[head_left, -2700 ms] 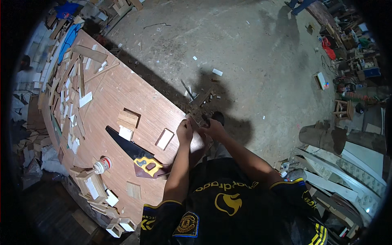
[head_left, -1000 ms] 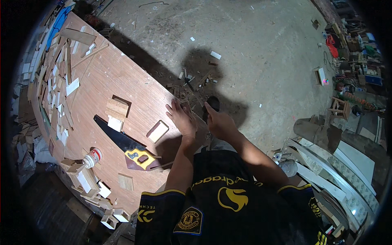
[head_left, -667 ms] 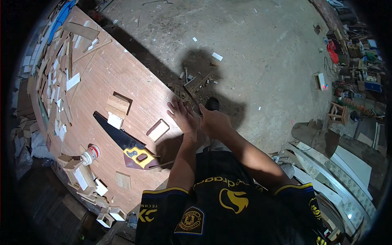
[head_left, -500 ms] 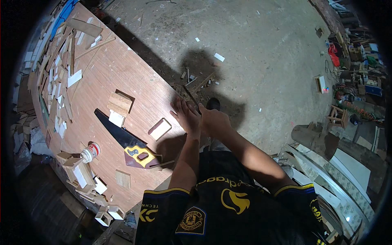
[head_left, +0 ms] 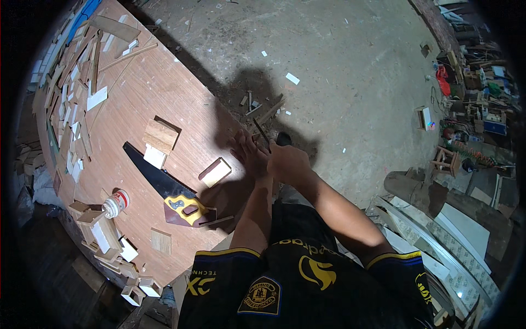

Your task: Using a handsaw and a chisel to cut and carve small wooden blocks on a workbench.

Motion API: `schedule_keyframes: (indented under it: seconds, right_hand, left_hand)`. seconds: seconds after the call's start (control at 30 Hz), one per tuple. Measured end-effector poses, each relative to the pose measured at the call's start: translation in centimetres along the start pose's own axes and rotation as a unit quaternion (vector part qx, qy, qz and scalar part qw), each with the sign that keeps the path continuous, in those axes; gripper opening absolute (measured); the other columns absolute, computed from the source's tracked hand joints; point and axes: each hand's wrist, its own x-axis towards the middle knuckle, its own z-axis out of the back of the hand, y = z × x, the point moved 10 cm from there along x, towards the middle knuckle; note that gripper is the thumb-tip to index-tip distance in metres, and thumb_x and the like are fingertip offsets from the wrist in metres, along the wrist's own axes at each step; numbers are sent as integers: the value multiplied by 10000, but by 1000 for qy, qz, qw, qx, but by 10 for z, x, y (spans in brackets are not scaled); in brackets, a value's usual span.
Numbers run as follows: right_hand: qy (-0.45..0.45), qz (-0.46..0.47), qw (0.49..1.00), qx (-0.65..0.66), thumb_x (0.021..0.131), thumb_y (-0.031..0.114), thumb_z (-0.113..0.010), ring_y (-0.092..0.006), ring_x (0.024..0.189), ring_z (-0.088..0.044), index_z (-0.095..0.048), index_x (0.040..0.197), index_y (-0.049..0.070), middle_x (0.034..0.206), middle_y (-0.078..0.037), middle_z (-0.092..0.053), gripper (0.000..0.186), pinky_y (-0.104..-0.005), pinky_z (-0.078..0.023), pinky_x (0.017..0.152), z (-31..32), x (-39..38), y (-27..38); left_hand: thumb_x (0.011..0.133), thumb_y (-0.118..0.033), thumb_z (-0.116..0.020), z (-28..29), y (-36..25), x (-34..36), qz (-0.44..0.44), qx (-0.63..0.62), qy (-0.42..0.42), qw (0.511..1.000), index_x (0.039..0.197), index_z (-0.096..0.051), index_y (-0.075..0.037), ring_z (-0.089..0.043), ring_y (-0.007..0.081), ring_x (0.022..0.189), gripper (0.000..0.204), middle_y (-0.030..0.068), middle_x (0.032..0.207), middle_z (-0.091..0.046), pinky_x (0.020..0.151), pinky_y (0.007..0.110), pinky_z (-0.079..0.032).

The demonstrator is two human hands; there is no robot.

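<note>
My left hand [head_left: 252, 157] rests at the table's right edge with its fingers stretched out. Anything under its palm is hidden. Close beside it, just past the edge, my right hand [head_left: 289, 164] is closed on a thin, dark, blade-like tool [head_left: 261, 129]; its handle is covered by my fingers. Left of my hands on the table lies a small box-shaped wooden piece [head_left: 215, 172] with a pale face. Farther left is a handsaw [head_left: 159, 178] with a black blade and a yellow and maroon handle. A wooden block [head_left: 161, 136] lies beyond the saw.
The wooden table [head_left: 137, 98] carries many offcuts [head_left: 97, 97] along its far left side. A white and red container [head_left: 116, 203] stands near small wooden boxes [head_left: 101, 233]. Scraps [head_left: 268, 111] litter the concrete floor. Boards and panels [head_left: 466, 227] lie at the right.
My right hand and the dark tool have shifted slightly, and the tool's visible part looks shorter. My left fingers are drawn closer together. The whole view has moved a little.
</note>
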Motion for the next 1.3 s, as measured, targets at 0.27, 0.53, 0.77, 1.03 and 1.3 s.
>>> schedule_keyframes:
  seconds: [0.27,0.53,0.77,1.03,1.3]
  right_hand:
    - [46,-21,998,26,847,189,-510,-411,929,-661,-552,1178,11,961,-256,-677,378,-518,-514,818,-7,5,1]
    - [24,-3,999,-35,853,145,-440,-370,840,-698,-585,1057,-50,865,-230,-699,317,-453,-562,720,-7,8,10]
    - [36,6,998,-53,859,161,-435,-360,859,-698,-642,977,-24,895,-236,-697,302,-462,-556,731,2,11,22]
    - [81,-17,993,-85,837,197,-480,-339,964,-682,-729,916,48,1008,-194,-700,302,-445,-540,824,-12,48,39]
    - [153,4,982,-111,782,207,-527,-338,999,-669,-736,976,81,1039,-179,-694,312,-439,-538,833,-19,66,28]
  left_hand:
    - [908,-159,-484,36,-15,7,-90,5,-59,994,1207,-528,-90,-331,400,1361,310,129,1375,-460,1099,609,-234]
    - [885,-182,-527,21,-8,5,-137,11,-65,988,1240,-488,-105,-403,431,1291,365,129,1308,-510,1041,632,-278]
    - [830,-180,-600,19,-4,4,-93,23,-74,993,1310,-447,-83,-293,452,1368,513,146,1452,-381,1091,614,-233]
    - [813,-186,-621,22,-8,-8,-74,2,19,997,1339,-428,-69,-275,454,1381,572,150,1479,-349,1103,613,-216]
    - [796,-192,-641,25,-4,-11,-39,-12,93,995,1367,-410,-56,-257,455,1393,632,155,1506,-316,1116,613,-200]
